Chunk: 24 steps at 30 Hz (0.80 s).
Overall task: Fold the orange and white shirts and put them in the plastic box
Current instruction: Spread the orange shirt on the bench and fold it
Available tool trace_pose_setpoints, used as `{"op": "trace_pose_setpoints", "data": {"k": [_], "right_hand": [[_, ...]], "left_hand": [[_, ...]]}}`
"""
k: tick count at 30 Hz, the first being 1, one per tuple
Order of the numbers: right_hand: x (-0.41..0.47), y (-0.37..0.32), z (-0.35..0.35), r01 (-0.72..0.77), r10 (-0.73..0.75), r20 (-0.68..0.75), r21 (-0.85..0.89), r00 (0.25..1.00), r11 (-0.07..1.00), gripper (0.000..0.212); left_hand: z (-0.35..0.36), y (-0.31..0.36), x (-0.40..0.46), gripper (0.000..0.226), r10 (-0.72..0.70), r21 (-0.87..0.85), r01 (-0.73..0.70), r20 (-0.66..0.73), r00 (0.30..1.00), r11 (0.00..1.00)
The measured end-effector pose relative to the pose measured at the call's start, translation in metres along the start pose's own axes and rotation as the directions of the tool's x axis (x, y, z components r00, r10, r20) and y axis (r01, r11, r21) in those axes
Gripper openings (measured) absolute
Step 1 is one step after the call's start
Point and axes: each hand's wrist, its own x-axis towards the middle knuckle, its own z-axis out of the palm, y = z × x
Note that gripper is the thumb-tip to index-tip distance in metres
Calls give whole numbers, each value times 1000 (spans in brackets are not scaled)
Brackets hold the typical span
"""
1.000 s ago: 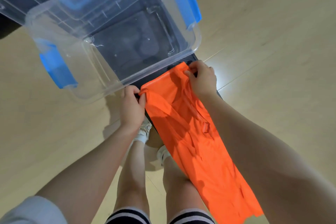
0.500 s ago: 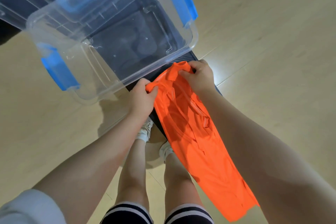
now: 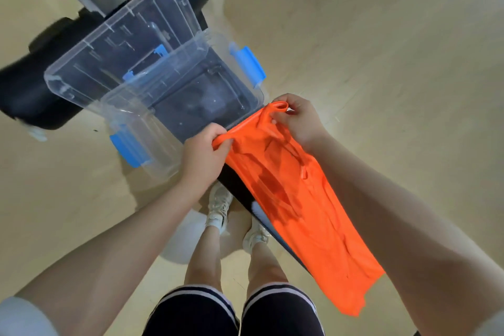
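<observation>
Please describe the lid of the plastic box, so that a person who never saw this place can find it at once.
Find the clear plastic box with blue latches, which stands open in front of the person, just beyond the orange shirt that both hands hold. The lid is the flat transparent panel leaning at the box's far side, against dark equipment. Unlike the box, it is shallow and ribbed.

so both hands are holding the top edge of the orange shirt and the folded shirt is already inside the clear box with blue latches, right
Not quite. The left hand and right hand do grip the top edge of the orange shirt, but the head view shows it unfolded, hanging outside the clear box, whose latches are blue; nothing orange lies inside it.
</observation>
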Motion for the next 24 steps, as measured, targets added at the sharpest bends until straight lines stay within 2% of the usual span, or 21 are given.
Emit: {"op": "trace_pose_setpoints", "data": {"k": [3, 5, 9, 11, 13, 15, 21, 24], "right_hand": [[7, -24, 10, 73, -73, 4, 15, 997, 997, 34], [10, -32, 12, 115, -115, 6, 2, 993, 993, 30], [3, -22, 1, 164, -178, -73, -172, 981, 971, 15], [-8, -3, -11, 145, -180, -93, -298, 979, 943, 13], [-22, 21, -23, 60, -92, -82, -335, 992, 940, 13], [-37, 47, -32, -13, -6, -65, -299, 998, 954, 15], [-66, 145, -49, -189, 169, -91, -301, 981, 935, 36], [-77, 182, -45, -286, 290, -33, -304, 957, 909, 37]], "left_hand": [[-22, -1, 9, 3, -7, -12, 6, -101, 995, 1000], [-30, -3, 12, 3, 23, -30, -26, -110, 994, 999], [-24, 1, 5, 11, 134, -14, -135, -21, 991, 991], [-7, 3, -4, 6, 168, 5, -169, 49, 985, 986], [15, 0, -15, 9, 216, 5, -219, 117, 969, 976], [40, -6, -26, 12, 257, 73, -273, 177, 950, 959], [125, -33, -65, 12, 159, 294, -290, 397, 904, 911], [159, -60, -84, 14, 30, 355, -212, 455, 890, 910]]}}
